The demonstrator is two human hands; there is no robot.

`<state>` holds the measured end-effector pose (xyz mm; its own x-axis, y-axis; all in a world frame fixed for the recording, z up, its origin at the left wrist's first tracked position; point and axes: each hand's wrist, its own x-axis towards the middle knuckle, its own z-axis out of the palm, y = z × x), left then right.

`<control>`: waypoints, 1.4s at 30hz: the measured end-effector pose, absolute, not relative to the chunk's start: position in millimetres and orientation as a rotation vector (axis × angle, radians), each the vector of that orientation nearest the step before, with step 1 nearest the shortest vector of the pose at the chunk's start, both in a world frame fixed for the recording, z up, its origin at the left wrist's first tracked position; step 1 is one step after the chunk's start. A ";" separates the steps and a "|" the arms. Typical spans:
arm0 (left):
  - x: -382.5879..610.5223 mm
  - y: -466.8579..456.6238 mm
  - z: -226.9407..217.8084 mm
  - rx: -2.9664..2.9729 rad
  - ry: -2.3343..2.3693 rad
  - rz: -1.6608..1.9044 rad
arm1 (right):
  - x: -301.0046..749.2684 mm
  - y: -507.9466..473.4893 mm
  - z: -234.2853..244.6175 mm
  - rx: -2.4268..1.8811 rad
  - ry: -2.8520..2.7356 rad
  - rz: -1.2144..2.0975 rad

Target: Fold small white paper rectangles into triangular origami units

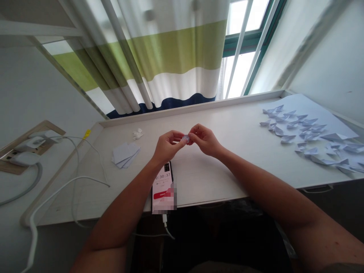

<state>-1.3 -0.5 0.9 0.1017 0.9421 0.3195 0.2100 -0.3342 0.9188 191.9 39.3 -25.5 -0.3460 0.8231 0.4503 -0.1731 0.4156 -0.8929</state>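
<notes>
My left hand [167, 145] and my right hand [202, 138] meet above the middle of the white desk [227, 125]. Both pinch a small folded piece of white paper [185, 138] between their fingertips. The fingers of each hand are curled and closed on it. A small stack of white paper slips [125, 154] lies on the desk to the left of my left hand. Several folded paper pieces [295, 127] are spread on a large white sheet at the right end of the desk.
A phone [163, 188] showing a timer lies at the desk's front edge under my left wrist, a cable plugged into it. A crumpled paper scrap [137, 133] sits near the back. White cables [71, 182] and a wall socket [27, 146] are at left. A striped curtain [159, 57] hangs behind.
</notes>
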 end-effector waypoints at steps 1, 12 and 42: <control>-1.4 -0.3 0.8 1.660 1.142 1.280 | 192.0 39.7 -25.9 -0.596 -1.595 1.158; -6.9 4.0 -1.9 1.715 1.204 1.326 | 195.0 38.1 -22.7 -0.640 -1.645 1.132; -7.0 8.3 -4.5 1.444 1.100 1.232 | 194.8 39.3 -26.8 -0.692 -1.714 1.007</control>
<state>-7.0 8.3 -4.5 0.1025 0.9787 0.1779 0.0665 -0.1851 0.9805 194.8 39.3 -26.8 -0.3462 0.8158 0.4632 -0.0073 0.4914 -0.8709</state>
